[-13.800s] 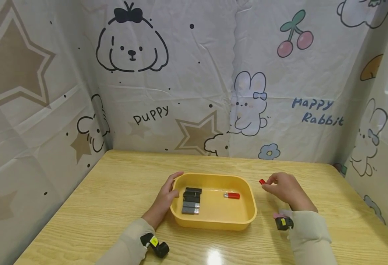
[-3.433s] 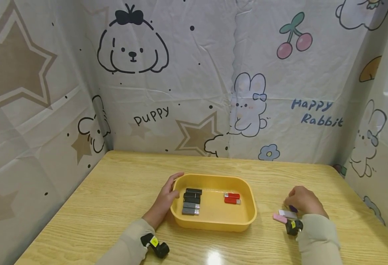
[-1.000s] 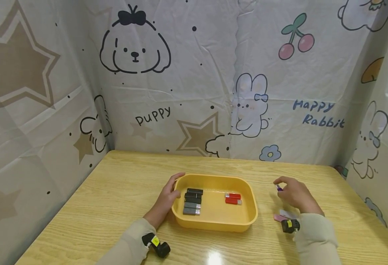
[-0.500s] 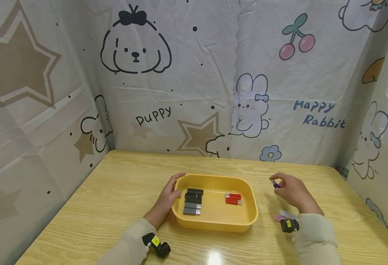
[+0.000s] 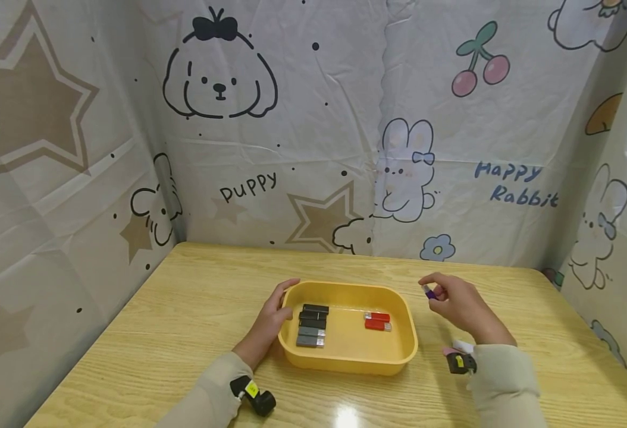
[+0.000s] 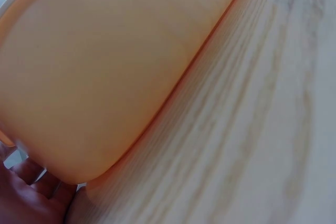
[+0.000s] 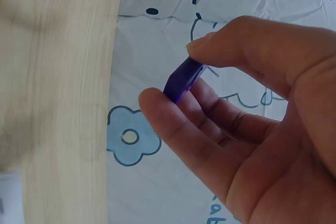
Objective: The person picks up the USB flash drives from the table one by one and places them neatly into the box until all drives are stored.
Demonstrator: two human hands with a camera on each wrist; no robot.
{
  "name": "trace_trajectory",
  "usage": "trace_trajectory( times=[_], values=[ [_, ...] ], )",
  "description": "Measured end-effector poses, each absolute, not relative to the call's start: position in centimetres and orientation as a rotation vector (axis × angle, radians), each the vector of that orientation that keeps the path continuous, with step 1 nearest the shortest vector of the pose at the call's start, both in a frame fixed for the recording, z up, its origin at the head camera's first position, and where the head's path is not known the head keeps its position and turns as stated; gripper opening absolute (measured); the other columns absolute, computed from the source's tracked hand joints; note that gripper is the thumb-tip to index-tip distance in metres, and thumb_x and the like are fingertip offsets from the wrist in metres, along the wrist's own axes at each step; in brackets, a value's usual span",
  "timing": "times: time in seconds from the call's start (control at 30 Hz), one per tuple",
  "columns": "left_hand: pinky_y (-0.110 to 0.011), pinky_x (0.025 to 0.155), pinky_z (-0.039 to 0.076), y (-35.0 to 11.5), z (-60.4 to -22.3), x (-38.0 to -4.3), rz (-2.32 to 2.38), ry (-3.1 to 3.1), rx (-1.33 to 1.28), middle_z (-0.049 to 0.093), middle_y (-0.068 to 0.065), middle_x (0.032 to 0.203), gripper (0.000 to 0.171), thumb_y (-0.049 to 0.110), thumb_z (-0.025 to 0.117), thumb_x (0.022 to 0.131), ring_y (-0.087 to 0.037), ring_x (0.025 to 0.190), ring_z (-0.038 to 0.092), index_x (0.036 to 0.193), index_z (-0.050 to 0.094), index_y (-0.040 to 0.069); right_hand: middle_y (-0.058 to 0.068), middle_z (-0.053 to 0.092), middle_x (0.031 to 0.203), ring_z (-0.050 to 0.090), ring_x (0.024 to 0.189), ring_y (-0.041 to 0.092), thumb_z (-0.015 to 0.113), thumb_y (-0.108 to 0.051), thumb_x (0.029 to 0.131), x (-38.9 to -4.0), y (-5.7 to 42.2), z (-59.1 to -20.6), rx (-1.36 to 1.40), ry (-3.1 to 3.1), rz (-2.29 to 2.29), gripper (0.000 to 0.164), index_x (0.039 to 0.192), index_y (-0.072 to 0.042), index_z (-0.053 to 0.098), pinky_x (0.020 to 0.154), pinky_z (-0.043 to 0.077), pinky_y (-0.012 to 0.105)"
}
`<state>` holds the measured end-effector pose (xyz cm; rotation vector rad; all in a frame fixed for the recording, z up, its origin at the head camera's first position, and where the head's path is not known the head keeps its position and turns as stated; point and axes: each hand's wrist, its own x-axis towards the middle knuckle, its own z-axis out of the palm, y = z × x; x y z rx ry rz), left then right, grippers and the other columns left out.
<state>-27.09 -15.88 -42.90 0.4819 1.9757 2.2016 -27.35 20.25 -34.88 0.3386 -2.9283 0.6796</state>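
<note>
Between thumb and fingers my right hand (image 5: 463, 303) pinches a purple USB stick (image 5: 429, 292), held in the air just off the right end of a yellow plastic tray (image 5: 345, 362). Its purple body (image 7: 182, 80) shows close up in the right wrist view. My left hand (image 5: 265, 324) grips the tray's left end, thumb over the rim and fingers along the outside. Inside the tray, several black and grey USB sticks (image 5: 311, 324) lie stacked in a column at the left. Two red USB sticks (image 5: 378, 321) lie one above the other at the right.
A white USB stick (image 5: 463, 346) and a pink one (image 5: 447, 352) lie on the wooden table (image 5: 212, 285) below my right wrist, partly hidden by the wrist camera (image 5: 460, 362). Printed cloth (image 5: 313, 119) hangs behind and at both sides.
A second red USB stick now lies in the tray. My right hand has picked up the purple stick from the table and moved left with it towards the tray. The left hand stays put.
</note>
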Motion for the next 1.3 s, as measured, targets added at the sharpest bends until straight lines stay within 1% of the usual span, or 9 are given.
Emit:
trace_trajectory(
  times=[0.17, 0.63, 0.73, 0.87, 0.93, 1.0, 1.1, 1.17, 1.3],
  values=[
    [-0.051, 0.098, 0.028, -15.9, -42.9, -27.0, 2.201, 1.986, 0.48, 0.034, -0.024, 0.137, 0.068, -0.012, 0.034, 0.075, -0.039, 0.122, 0.034, 0.139, 0.025, 0.007, 0.003, 0.054, 0.08, 0.049, 0.072, 0.018, 0.063, -0.004, 0.076, -27.3, 19.4, -34.6, 0.363, -2.939, 0.69, 0.034, 0.108, -0.016, 0.061, 0.062, 0.044, 0.029],
    [-0.051, 0.099, 0.026, -15.8, -42.8, -27.1, 2.204, 1.984, 0.477, 0.033, -0.022, 0.137, 0.067, -0.011, 0.035, 0.076, -0.037, 0.123, 0.033, 0.139, 0.025, 0.007, 0.002, 0.057, 0.082, 0.053, 0.077, 0.018, 0.066, -0.004, 0.075, -27.0, 17.7, -34.3, 0.49, -2.908, 0.658, 0.035, 0.107, -0.017, 0.062, 0.066, 0.049, 0.03],
    [-0.051, 0.098, 0.027, -15.8, -42.8, -27.1, 2.209, 1.981, 0.482, 0.034, -0.023, 0.136, 0.067, -0.011, 0.035, 0.076, -0.038, 0.122, 0.033, 0.139, 0.025, 0.007, 0.002, 0.056, 0.083, 0.054, 0.078, 0.018, 0.066, -0.004, 0.076, -27.0, 17.3, -34.3, 0.5, -2.903, 0.664, 0.035, 0.108, -0.018, 0.061, 0.065, 0.049, 0.029],
    [-0.05, 0.097, 0.029, -15.8, -42.9, -27.1, 2.206, 1.982, 0.478, 0.035, -0.023, 0.135, 0.067, -0.011, 0.035, 0.076, -0.038, 0.121, 0.034, 0.139, 0.026, 0.007, 0.001, 0.056, 0.085, 0.054, 0.079, 0.018, 0.067, -0.005, 0.076, -26.9, 16.8, -34.3, 0.501, -2.89, 0.705, 0.04, 0.112, -0.018, 0.058, 0.067, 0.05, 0.03],
    [-0.05, 0.098, 0.028, -15.8, -42.9, -27.1, 2.204, 1.987, 0.475, 0.035, -0.023, 0.135, 0.067, -0.011, 0.035, 0.076, -0.037, 0.121, 0.034, 0.139, 0.026, 0.007, 0.003, 0.057, 0.088, 0.054, 0.08, 0.018, 0.066, -0.005, 0.076, -26.9, 16.5, -34.3, 0.493, -2.885, 0.732, 0.041, 0.114, -0.015, 0.056, 0.069, 0.051, 0.032],
    [-0.05, 0.098, 0.028, -15.8, -42.9, -27.1, 2.201, 1.993, 0.474, 0.035, -0.023, 0.135, 0.066, -0.011, 0.036, 0.076, -0.037, 0.121, 0.034, 0.139, 0.026, 0.007, 0.003, 0.057, 0.09, 0.054, 0.081, 0.018, 0.066, -0.004, 0.076, -26.9, 16.3, -34.4, 0.493, -2.882, 0.761, 0.039, 0.112, -0.012, 0.056, 0.071, 0.05, 0.033],
    [-0.05, 0.098, 0.027, -15.8, -42.8, -27.1, 2.2, 1.996, 0.474, 0.035, -0.023, 0.135, 0.066, -0.011, 0.036, 0.076, -0.037, 0.121, 0.034, 0.139, 0.026, 0.007, 0.002, 0.057, 0.09, 0.053, 0.081, 0.017, 0.066, -0.004, 0.075, -26.9, 16.1, -34.6, 0.508, -2.881, 0.788, 0.03, 0.103, -0.009, 0.059, 0.072, 0.05, 0.031],
    [-0.05, 0.098, 0.027, -15.8, -42.8, -27.1, 2.197, 1.997, 0.475, 0.035, -0.022, 0.136, 0.066, -0.01, 0.036, 0.076, -0.037, 0.122, 0.034, 0.139, 0.026, 0.008, 0.001, 0.057, 0.089, 0.053, 0.08, 0.016, 0.066, -0.003, 0.075, -26.9, 16.0, -34.6, 0.528, -2.88, 0.815, 0.025, 0.098, -0.01, 0.059, 0.071, 0.05, 0.03],
    [-0.05, 0.099, 0.027, -15.9, -42.8, -27.0, 2.191, 1.999, 0.469, 0.035, -0.022, 0.136, 0.067, -0.01, 0.036, 0.076, -0.036, 0.122, 0.034, 0.139, 0.026, 0.008, 0.0, 0.055, 0.088, 0.052, 0.08, 0.016, 0.067, -0.002, 0.075, -26.8, 15.7, -34.6, 0.554, -2.882, 0.854, 0.024, 0.095, -0.011, 0.058, 0.072, 0.05, 0.03]
  ],
)
